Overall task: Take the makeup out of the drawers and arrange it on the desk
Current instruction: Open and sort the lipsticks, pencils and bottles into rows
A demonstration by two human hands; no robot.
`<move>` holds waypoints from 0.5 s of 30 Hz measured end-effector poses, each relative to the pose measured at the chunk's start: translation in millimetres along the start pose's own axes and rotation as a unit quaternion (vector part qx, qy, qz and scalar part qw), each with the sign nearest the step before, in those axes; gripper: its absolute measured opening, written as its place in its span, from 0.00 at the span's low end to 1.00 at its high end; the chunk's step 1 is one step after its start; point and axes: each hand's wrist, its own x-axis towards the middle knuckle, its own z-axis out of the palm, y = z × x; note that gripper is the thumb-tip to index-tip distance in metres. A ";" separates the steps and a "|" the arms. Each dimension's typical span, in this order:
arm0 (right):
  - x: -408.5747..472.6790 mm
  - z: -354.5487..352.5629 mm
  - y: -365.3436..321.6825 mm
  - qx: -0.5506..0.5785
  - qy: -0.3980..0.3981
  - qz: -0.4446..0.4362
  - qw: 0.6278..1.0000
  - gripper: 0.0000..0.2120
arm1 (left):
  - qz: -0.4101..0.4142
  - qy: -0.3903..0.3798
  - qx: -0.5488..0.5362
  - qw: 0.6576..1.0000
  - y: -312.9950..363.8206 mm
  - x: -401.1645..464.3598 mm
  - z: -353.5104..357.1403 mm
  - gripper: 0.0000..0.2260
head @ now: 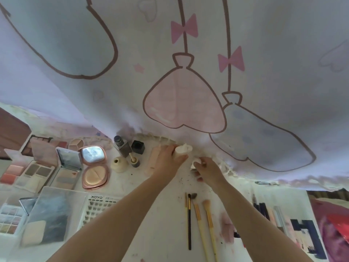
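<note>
My left hand (168, 157) grips a cream-white bottle (182, 150) at the back of the white desk (160, 224), close to the curtain. Just to its right, my right hand (207, 168) pinches a small white cap or piece (196, 163). A pale pink tube (154, 159) lies partly under my left hand. To the left stand a grey square bottle (122, 146), a black jar (138, 146), a cream round bottle (119, 164) and a small dropper bottle (135, 161). Open palettes (35, 173) and a round pink powder compact (94, 165) lie further left.
A cartoon-print curtain (188, 72) hangs right behind the desk. Several makeup brushes (200, 220) lie between my forearms. A lash box (96, 208) and a clear case (51, 214) sit at front left. More tubes and pencils (279, 220) lie at the right, near the desk edge.
</note>
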 end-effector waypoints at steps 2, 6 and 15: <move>3.4 2.6 1.2 -0.046 0.013 -0.031 0.998 0.13 | 0.011 0.007 0.004 1.000 2.3 0.9 9.0 0.17; 8.9 4.8 6.5 -0.152 0.055 -0.094 0.982 0.13 | 0.060 0.048 0.106 0.991 -2.9 2.7 16.0 0.16; -14.1 -9.9 9.7 -0.207 0.085 -0.082 0.971 0.19 | 0.062 0.043 0.150 0.986 -13.2 -15.6 7.7 0.20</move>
